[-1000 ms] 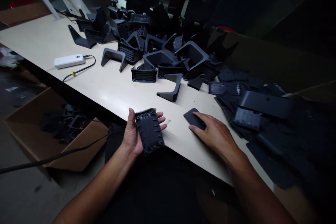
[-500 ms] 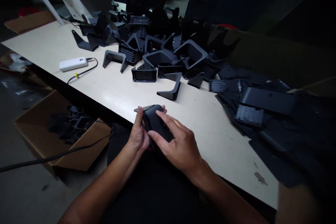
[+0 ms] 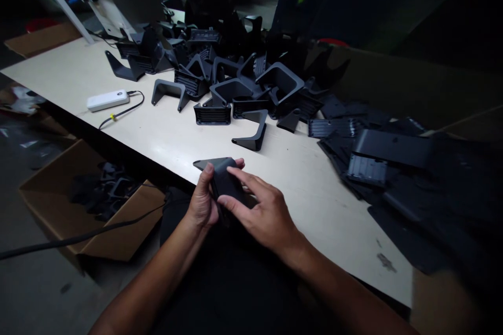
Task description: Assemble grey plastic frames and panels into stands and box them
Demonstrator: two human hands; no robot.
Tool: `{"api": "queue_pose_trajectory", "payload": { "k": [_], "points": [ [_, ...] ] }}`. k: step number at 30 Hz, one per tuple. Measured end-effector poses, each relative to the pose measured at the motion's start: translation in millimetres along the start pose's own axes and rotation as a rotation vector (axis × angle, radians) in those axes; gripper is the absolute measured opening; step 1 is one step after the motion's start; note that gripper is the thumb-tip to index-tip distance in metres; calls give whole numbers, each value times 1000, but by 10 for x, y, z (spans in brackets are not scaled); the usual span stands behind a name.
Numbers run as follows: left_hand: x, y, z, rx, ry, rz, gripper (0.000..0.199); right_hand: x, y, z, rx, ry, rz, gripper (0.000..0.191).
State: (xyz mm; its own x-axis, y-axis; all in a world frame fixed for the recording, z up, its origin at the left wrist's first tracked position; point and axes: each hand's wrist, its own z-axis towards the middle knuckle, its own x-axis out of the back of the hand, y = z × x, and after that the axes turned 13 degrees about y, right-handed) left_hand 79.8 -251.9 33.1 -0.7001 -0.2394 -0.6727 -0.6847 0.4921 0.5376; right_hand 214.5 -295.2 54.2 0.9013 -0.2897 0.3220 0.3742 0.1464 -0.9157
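Observation:
Over the near edge of the table, a dark U-shaped plastic bracket (image 3: pixel 227 180) is held between both hands. My left hand (image 3: pixel 202 199) grips its left side, the thumb up along it and fingertips showing at the far edge. My right hand (image 3: pixel 265 207) grips it from the right, with thumb and fingers on its broad dark face. One pointed arm of the bracket sticks out to the left past my left thumb. Its underside is hidden. Closest on the table lies another U-shaped bracket (image 3: pixel 257 136), on its side.
A heap of dark brackets (image 3: pixel 231 86) spreads across the pale table (image 3: pixel 165 141). White power bank (image 3: pixel 108 100) with a cable lies at left. Flat dark sheets (image 3: pixel 412 204) and a ribbed part (image 3: pixel 367 169) are at right. A cardboard box (image 3: pixel 118 241) of dark parts stands below.
The bracket has turned slightly in my hands, so more of its pointed arm shows at left. Both hands keep their grip. The whole view has shifted a little.

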Motion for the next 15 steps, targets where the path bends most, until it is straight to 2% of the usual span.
{"api": "queue_pose_trajectory", "payload": {
  "k": [3,5,8,12,15],
  "points": [
    [-34,74,-34,-19,-68,-28,62,50,25,134,-227,40,293,48],
    [-55,86,-50,-29,-106,-26,63,67,45,211,-311,36,411,41],
    [-69,46,-71,-29,-173,-6,65,72,46,261,-325,-48,457,36],
    [-77,-6,-99,14,-228,25,63,51,29,205,-387,-184,530,41],
    [-121,66,-84,70,-203,16,61,55,24,148,-372,-207,544,40]
  ]
}}
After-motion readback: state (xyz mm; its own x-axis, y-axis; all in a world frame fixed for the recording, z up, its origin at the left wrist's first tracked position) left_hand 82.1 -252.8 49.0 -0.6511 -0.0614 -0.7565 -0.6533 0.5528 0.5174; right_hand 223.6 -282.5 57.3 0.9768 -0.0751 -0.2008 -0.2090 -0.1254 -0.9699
